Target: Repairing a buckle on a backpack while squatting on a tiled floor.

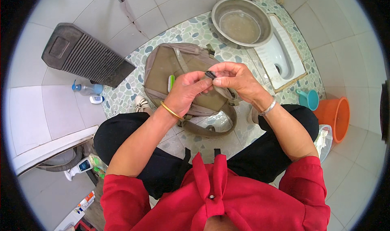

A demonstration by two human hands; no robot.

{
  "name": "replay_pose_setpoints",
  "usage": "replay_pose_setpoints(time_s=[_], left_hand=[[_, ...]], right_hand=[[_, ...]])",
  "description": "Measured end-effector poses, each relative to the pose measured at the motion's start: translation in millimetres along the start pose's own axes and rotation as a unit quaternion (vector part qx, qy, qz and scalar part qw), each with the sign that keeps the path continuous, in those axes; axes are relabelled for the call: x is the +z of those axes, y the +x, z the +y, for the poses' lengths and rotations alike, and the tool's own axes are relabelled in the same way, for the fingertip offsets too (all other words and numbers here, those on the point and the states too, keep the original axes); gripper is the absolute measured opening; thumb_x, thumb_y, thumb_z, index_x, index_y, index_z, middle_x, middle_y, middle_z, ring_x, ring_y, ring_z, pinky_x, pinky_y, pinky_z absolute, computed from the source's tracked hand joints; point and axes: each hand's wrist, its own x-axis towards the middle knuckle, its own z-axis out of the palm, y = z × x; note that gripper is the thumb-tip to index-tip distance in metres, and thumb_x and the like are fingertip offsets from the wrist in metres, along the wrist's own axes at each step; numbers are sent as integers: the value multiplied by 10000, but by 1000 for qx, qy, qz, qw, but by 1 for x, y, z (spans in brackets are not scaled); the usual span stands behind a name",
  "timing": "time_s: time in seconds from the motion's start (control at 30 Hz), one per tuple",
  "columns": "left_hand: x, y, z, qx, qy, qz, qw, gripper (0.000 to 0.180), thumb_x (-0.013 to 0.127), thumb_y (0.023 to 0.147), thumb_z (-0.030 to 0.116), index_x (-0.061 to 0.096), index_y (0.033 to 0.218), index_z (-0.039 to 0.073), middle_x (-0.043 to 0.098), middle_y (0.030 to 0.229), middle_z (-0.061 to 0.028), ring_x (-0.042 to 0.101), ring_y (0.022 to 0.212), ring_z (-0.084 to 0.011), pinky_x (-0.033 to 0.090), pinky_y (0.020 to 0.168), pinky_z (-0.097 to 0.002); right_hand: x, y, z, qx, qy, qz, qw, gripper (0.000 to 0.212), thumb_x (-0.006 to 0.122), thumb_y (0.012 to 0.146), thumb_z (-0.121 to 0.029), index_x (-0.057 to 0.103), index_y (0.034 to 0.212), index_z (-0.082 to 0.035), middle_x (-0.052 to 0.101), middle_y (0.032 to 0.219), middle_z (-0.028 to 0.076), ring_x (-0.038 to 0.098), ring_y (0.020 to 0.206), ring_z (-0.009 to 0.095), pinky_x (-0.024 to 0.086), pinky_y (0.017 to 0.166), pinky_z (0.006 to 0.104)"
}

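Both my hands meet above an olive-brown backpack (162, 64) that lies on the tiled floor between my feet. Pinched between thumb and fingers of my right hand (236, 81) is a small black piece (210, 74) that looks like a plastic buckle or strap end. My left hand (187, 89), with a gold bangle at the wrist, grips the other side of the same piece. Its exact shape is partly hidden by my fingertips. A green brush (171, 83) with white bristles rests on the backpack, just left of my left hand. The backpack's strap (215, 132) loops toward me.
A dark washboard (87, 54) leans on the left wall near a clear bottle (87, 88). At the far right, a metal basin (222, 32) of cloudy water sits by a squat toilet (280, 54). A teal dipper (308, 99) and orange bucket (332, 117) stand right.
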Motion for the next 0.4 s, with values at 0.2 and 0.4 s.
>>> replay_pose_setpoints(time_s=[0.2, 0.4], left_hand=[[3, 2, 3, 51, -9, 19, 998, 237, 657, 813, 133, 585, 999, 5, 574, 827, 17, 507, 749, -54, 405, 688, -195], [11, -6, 4, 65, 37, 44, 996, 248, 652, 822, 169, 586, 1006, 17, 587, 895, 3, 515, 809, -69, 413, 764, -225]], right_hand=[[3, -1, -9, -32, -17, 13, 999, 318, 719, 740, -114, 609, 1017, -3, 629, 905, 40, 587, 826, 96, 479, 770, 234], [5, -2, -6, -28, 24, 6, 999, 304, 710, 751, -115, 608, 1011, 5, 638, 926, 61, 594, 845, 105, 480, 791, 237]])
